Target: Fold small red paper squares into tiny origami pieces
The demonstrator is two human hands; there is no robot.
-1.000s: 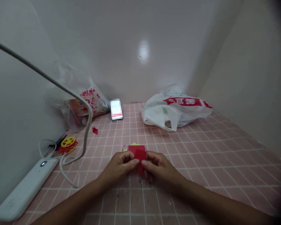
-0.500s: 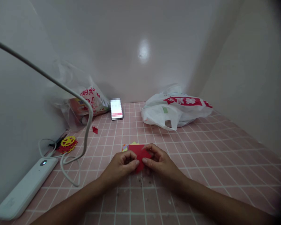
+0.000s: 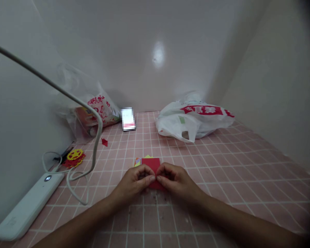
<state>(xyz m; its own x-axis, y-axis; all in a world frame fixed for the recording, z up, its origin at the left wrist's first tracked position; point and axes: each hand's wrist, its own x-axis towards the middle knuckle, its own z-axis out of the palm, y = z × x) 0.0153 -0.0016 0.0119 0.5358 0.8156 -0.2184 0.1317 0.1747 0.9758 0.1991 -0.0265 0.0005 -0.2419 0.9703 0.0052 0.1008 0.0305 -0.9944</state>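
both hands (image 3: 136, 178) (image 3: 175, 177), fingers (image 3: 150, 178) nearly closed, pinch red paper (image 3: 157, 186), direction and long axis unclear.

Counter (image 3: 235, 179): bounded by a left wall (image 3: 18, 131), a back wall (image 3: 134, 69) and a right wall (image 3: 281, 113)
Left grip (image 3: 134, 181): over the near middle
Right grip (image 3: 179, 179): just beside it, fingertips close together
Paper piece (image 3: 158, 185): between the 2 grips
Paper sheets (image 3: 150, 162): on the counter, just behind both
Left bag (image 3: 96, 110): far left, by the left wall
Phone (image 3: 128, 119): just right of that bag, near the back wall
Right bag (image 3: 196, 119): farther right, apart from the phone
Scrap (image 3: 104, 142): before the left bag
Cutouts (image 3: 74, 155): piled left of the scrap, nearer
Device (image 3: 28, 208): along the left wall, before the cutouts
Cord (image 3: 94, 151): passes before the left bag, looping right of the device
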